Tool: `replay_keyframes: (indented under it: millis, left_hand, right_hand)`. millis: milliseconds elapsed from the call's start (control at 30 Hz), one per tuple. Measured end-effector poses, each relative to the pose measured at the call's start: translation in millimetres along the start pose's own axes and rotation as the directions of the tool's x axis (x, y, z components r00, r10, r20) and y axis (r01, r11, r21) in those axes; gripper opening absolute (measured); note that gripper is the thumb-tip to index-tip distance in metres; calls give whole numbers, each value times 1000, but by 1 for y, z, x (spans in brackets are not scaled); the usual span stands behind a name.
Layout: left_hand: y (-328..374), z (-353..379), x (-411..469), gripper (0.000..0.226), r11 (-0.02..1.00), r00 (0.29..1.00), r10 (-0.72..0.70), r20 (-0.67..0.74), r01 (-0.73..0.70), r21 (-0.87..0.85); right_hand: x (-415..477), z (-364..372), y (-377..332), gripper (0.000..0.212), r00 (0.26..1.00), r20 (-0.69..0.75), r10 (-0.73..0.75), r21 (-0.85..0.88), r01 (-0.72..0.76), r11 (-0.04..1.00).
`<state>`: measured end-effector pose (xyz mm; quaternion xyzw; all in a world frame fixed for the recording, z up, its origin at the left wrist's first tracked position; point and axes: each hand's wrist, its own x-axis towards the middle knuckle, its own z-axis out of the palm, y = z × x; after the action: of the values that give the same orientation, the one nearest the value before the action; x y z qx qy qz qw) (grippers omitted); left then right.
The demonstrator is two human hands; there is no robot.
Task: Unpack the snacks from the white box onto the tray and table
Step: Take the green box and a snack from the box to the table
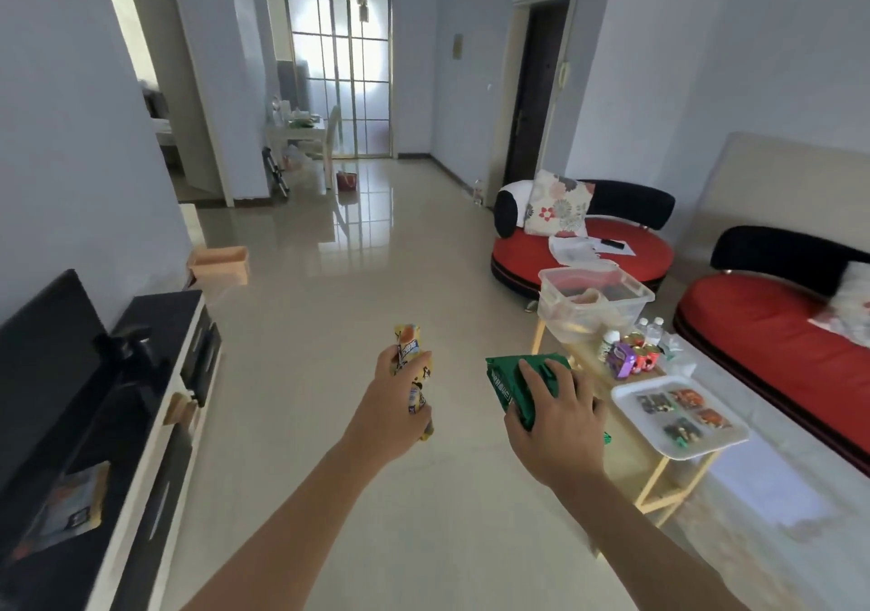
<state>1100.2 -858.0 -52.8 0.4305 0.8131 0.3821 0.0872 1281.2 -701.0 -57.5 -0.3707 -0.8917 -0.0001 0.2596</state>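
Snacks in both hands, carried over the floor toward the counter: left hand (393, 394) wrapped tight round a yellow snack packet (410, 356), held upright so the top sticks out above the fist and the tail hangs below; right hand (555, 415) spread palm-down over a green snack pack (511, 382), fingers clamped across its top, thumb side underneath by the look of it, so the flat pack stays level while moving. Both arms stretched forward, probably mid-carry to the drop spot. Just right of the right hand sits the white tray (626, 394) on the near end of the pale wood counter (624, 441), already holding four small dark and orange packets (682, 415) laid out in a loose grid, so part of the unpacking looks done and there's bare tray left for more. Behind the tray a cluster of cans, a purple packet and small bottles (633, 351) stands on the counter, grouped off the tray. Farther back a clear plastic bin (595, 299) sits on the far end; contents blurred. No clearly white box in view, can't tell where it is. Red sofas (584, 252) beyond, TV unit (155, 375) at left
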Motion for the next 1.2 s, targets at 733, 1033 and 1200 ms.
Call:
replay_keyframes:
  millis: [733, 1033, 1200]
  left_hand:
    - [-6, 100, 304, 70, 962, 912, 256, 322, -273, 9]
    - [30, 158, 445, 70, 954, 900, 268, 344, -298, 36]
    - [43, 184, 501, 73, 957, 894, 265, 362, -289, 13]
  right_hand:
    - [188, 110, 72, 60, 938, -46, 345, -80, -347, 934]
    - [305, 161, 153, 60, 929, -24, 370, -91, -371, 924]
    - [357, 176, 176, 60, 931, -7, 366, -112, -365, 924]
